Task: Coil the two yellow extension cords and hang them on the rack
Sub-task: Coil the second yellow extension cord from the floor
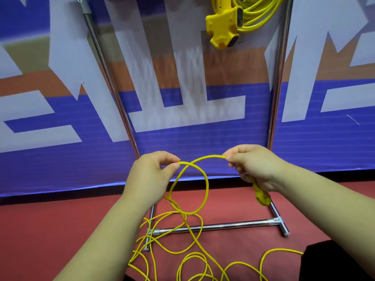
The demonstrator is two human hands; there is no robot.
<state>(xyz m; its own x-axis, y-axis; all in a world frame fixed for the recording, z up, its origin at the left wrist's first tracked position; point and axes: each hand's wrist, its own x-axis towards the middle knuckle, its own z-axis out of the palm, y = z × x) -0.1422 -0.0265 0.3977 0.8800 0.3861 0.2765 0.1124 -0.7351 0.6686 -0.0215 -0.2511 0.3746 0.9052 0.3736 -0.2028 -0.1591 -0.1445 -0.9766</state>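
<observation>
Yellow extension cord (205,185) is being held up between both hands, just in front of the rack's lower section. Left hand (150,175) is pinching it w/ thumb + index finger, right at the crossover pt of one loop. Right hand (255,167) is pinching the same cord at the fingertips, cord arching up between the 2 hands. Hands are sitting apart, roughly level, right one slightly higher.

One loop is hanging below the left-hand pinch, roughly round, bottom edge dropping toward the loose slack. Cord's plug end (262,196) is sticking out under the right palm, pointing down; remaining fingers are curling over the section leading to it.

Rest of the cord is lying uncoiled on the red floor (50,224) below + between the forearms, several loose loops overlapping, some crossing the rack's base crossbar (213,227) and left foot.

Rack (276,94): chrome tube uprights are running up past both hands, one just beyond each.

2nd yellow extension cord (261,13) is hanging coiled well above the right hand, near the right upright; its 3-way outlet block (222,27) is dangling to the left of the coil. Top attachment is out of frame, can't tell how it's hooked.

Blue/white/orange banner (60,118) is standing behind the rack.
</observation>
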